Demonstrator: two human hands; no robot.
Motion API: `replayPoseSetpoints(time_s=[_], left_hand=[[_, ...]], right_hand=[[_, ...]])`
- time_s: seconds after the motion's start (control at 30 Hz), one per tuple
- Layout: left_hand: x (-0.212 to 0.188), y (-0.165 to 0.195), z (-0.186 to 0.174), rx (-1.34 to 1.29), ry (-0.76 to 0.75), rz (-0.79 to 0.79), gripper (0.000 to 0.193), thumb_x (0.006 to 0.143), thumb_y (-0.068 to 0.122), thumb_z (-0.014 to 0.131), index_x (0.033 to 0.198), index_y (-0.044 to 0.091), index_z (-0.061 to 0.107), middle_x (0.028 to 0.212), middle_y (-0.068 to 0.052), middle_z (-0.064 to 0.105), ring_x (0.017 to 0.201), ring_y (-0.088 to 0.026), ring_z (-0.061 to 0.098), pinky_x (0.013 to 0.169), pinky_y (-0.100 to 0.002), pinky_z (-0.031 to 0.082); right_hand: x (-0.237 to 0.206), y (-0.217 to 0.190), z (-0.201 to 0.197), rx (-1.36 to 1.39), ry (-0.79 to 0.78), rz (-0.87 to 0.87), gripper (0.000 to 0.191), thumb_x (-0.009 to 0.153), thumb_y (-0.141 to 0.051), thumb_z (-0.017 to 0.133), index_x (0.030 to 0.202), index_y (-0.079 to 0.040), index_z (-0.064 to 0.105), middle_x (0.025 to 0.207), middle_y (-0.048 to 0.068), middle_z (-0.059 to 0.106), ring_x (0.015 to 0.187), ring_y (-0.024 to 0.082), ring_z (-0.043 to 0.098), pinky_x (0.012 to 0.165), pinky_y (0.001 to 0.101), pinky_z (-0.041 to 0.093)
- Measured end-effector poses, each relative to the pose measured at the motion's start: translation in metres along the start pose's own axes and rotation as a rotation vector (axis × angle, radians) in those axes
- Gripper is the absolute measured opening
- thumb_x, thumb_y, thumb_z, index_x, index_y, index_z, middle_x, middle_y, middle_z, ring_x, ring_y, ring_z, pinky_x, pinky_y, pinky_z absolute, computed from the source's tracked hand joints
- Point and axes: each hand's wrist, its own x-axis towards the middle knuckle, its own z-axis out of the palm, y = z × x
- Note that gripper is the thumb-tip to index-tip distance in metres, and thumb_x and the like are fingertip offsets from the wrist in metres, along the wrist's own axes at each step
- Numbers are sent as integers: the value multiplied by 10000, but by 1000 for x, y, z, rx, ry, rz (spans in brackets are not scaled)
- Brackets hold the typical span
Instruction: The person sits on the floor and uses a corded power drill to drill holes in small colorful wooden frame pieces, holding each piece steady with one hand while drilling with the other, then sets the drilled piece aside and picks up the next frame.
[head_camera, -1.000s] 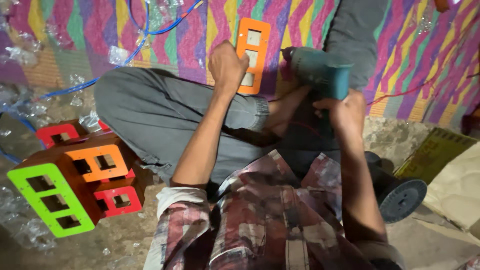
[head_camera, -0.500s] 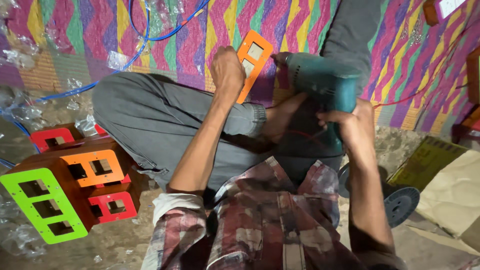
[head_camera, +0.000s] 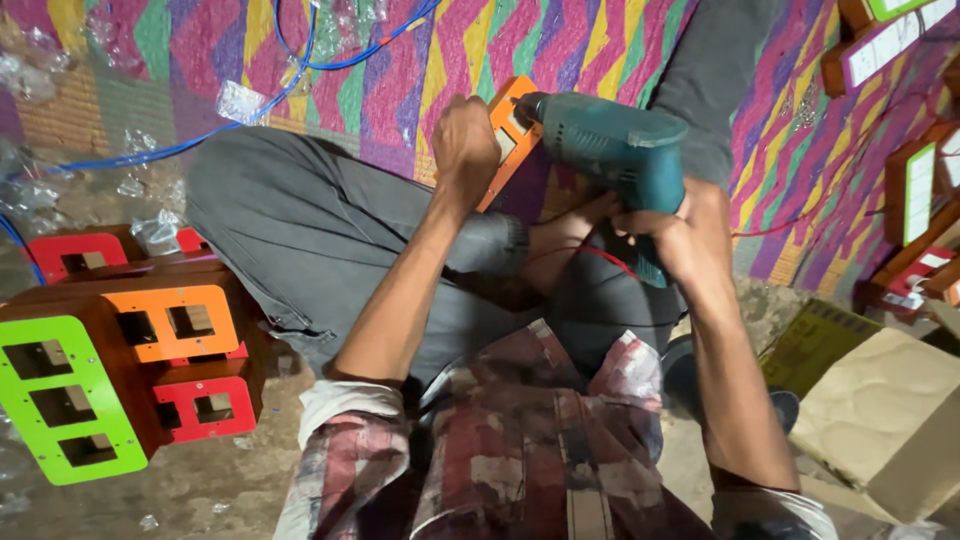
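My left hand (head_camera: 465, 140) grips an orange switch box (head_camera: 505, 140) and holds it tilted above my crossed legs. My right hand (head_camera: 680, 235) is wrapped around the handle of a teal electric drill (head_camera: 610, 145). The drill's tip points left and meets the upper edge of the orange box beside my left fingers. Most of the box is hidden behind my left hand.
A stack of wooden boxes with green (head_camera: 60, 400), orange (head_camera: 180, 322) and red (head_camera: 205, 408) faceplates stands at the left. Blue cable (head_camera: 200, 140) and plastic wrappers lie on the striped mat (head_camera: 400, 60). More boxes (head_camera: 915, 190) sit at the right, above a cardboard box (head_camera: 890, 420).
The drill has swung up and left until its tip meets the orange box. My left hand has kept hold of the box. The view has shifted slightly.
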Motion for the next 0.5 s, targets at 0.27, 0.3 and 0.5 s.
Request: replayPoseSetpoints(time_s=[0.27, 0.3, 0.5], left_hand=[[-8, -2, 5, -68, 303, 293, 106, 803, -49, 587, 888, 4, 555, 843, -213, 539, 773, -410, 561, 691, -538, 448], [-8, -2, 6, -66, 321, 315, 127, 798, -47, 594, 901, 8, 546, 841, -206, 528, 771, -402, 554, 687, -532, 445], [-7, -5, 11, 7, 195, 144, 167, 691, -47, 605, 849, 6, 594, 848, -219, 580, 767, -413, 596, 691, -534, 470]], right_hand=[[0, 4, 2, 211, -39, 28, 250, 699, 25, 600, 910, 55, 732, 797, 121, 745, 688, 179, 712, 626, 291, 550], [0, 4, 3, 215, -41, 24, 248, 699, 33, 598, 908, 62, 730, 797, 125, 743, 687, 183, 711, 623, 293, 549], [-1, -2, 6, 219, -31, 35, 261, 696, 32, 578, 913, 62, 721, 802, 126, 741, 689, 183, 714, 622, 292, 552]])
